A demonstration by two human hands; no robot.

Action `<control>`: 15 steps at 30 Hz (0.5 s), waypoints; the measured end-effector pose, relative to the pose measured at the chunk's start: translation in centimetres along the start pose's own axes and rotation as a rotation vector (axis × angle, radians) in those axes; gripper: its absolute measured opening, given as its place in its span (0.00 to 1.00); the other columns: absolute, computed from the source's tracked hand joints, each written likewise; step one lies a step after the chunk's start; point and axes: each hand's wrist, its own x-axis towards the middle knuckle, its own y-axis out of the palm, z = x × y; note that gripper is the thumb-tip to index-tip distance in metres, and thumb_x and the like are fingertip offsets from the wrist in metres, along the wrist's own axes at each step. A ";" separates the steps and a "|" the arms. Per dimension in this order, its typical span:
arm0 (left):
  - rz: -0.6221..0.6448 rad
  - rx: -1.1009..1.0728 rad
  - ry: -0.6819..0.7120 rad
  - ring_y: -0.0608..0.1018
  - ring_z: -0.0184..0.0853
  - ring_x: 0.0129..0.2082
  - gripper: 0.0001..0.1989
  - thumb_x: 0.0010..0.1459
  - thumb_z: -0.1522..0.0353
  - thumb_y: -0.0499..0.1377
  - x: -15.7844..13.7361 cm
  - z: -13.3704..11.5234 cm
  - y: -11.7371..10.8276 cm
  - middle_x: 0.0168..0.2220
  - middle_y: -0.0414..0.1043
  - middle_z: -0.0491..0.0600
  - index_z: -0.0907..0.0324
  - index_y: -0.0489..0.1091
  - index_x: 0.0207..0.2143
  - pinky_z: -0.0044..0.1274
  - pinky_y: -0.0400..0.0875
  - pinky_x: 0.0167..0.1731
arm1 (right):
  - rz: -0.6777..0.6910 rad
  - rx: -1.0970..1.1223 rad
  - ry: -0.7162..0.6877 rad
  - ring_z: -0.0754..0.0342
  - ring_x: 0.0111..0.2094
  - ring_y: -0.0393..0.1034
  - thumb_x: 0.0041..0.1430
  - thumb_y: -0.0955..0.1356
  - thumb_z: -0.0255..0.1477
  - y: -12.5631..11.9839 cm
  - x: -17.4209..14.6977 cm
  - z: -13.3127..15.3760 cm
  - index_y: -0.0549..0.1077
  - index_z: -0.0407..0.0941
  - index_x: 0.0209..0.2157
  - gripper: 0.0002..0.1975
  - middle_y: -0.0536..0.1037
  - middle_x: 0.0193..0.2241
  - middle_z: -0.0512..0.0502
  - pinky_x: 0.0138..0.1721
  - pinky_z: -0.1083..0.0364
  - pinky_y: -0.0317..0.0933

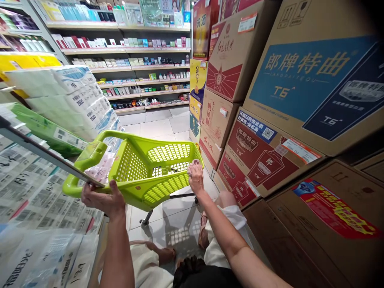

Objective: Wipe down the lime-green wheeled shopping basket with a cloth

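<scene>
A lime-green plastic shopping cart [132,160] with perforated basket walls stands in front of me, slightly tilted in view. My right hand [196,176] is closed round a crumpled pale cloth [190,169] at the far right corner of the cart's rim. By the near rim, close to the handle, is my left hand [103,198], thumb raised and fingers curled. It grips the lower end of a long flat grey bar [51,154] that slants in from the left edge across the cart handle. Part of the left fingers is hidden.
Stacked cardboard liquor cartons [270,160] rise close on the right. Piled tissue packs [69,96] line the left. Shelves of small boxed goods [135,68] stand behind the pale tiled floor [159,124]. My legs and feet are below the cart.
</scene>
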 end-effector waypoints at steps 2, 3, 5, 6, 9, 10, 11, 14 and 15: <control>-0.006 0.004 -0.017 0.66 0.54 0.57 0.38 0.57 0.47 0.58 0.5 0.2 0.1 0.53 0.68 0.66 0.68 0.60 0.57 0.46 0.56 0.61 | 0.051 0.169 -0.075 0.47 0.61 0.66 0.59 0.61 0.19 0.5 -0.5 2.5 0.75 0.45 0.51 0.21 0.77 0.54 0.39 0.70 0.40 0.46; -0.027 0.014 -0.025 0.65 0.54 0.58 0.38 0.56 0.48 0.59 0.3 0.1 0.1 0.54 0.67 0.66 0.68 0.60 0.57 0.47 0.55 0.61 | 0.075 0.273 -0.091 0.47 0.60 0.67 0.60 0.61 0.20 0.4 -0.7 3.5 0.75 0.46 0.50 0.20 0.77 0.54 0.41 0.69 0.41 0.48; -0.075 0.021 -0.029 0.60 0.55 0.63 0.39 0.56 0.50 0.61 -1.3 -0.8 0.1 0.59 0.60 0.69 0.68 0.58 0.59 0.47 0.50 0.64 | 0.081 0.497 0.012 0.49 0.57 0.70 0.60 0.63 0.24 -0.6 -0.7 4.9 0.73 0.48 0.51 0.19 0.77 0.53 0.43 0.64 0.46 0.57; -0.087 0.006 -0.035 0.57 0.55 0.65 0.39 0.55 0.51 0.63 -2.5 -1.6 0.1 0.62 0.56 0.70 0.67 0.58 0.60 0.48 0.47 0.65 | 0.063 0.614 0.125 0.50 0.54 0.71 0.59 0.64 0.25 -1.3 -0.6 5.3 0.71 0.48 0.53 0.19 0.77 0.52 0.44 0.60 0.48 0.62; 0.159 -0.246 0.003 0.65 0.48 0.60 0.24 0.60 0.55 0.60 -7.1 -4.7 0.8 0.55 0.65 0.62 0.62 0.66 0.52 0.43 0.56 0.63 | -0.007 0.976 0.500 0.53 0.43 0.75 0.54 0.69 0.30 -3.3 -0.3 6.3 0.66 0.48 0.51 0.22 0.79 0.43 0.48 0.45 0.54 0.70; 0.315 -0.375 -0.004 0.69 0.45 0.57 0.20 0.62 0.55 0.58 -8.5 -5.8 1.2 0.53 0.68 0.58 0.59 0.69 0.50 0.40 0.61 0.60 | 0.000 1.093 0.581 0.54 0.39 0.75 0.52 0.70 0.31 -3.8 -0.3 6.6 0.66 0.48 0.49 0.21 0.80 0.40 0.50 0.41 0.56 0.70; 0.474 -0.494 -0.031 0.71 0.42 0.54 0.18 0.63 0.55 0.58 -9.7 -6.9 1.6 0.52 0.69 0.56 0.57 0.70 0.49 0.37 0.64 0.58 | 0.025 1.196 0.633 0.55 0.36 0.75 0.50 0.70 0.31 -4.2 -0.4 7.0 0.67 0.47 0.45 0.19 0.80 0.37 0.51 0.38 0.57 0.70; 0.787 -0.754 -0.137 0.73 0.40 0.54 0.18 0.65 0.54 0.54 -11.6 -9.6 2.5 0.50 0.74 0.53 0.55 0.75 0.46 0.32 0.66 0.58 | 0.145 1.374 0.724 0.57 0.30 0.73 0.49 0.71 0.34 -5.3 -0.8 8.1 0.72 0.45 0.38 0.14 0.80 0.31 0.52 0.33 0.59 0.68; 0.844 -0.804 -0.181 0.74 0.40 0.55 0.20 0.66 0.53 0.53 -11.8 -10.1 2.7 0.51 0.75 0.53 0.56 0.76 0.46 0.32 0.65 0.58 | 0.171 1.396 0.744 0.57 0.30 0.73 0.49 0.72 0.36 -5.5 -1.0 8.4 0.73 0.44 0.37 0.14 0.80 0.30 0.52 0.32 0.59 0.67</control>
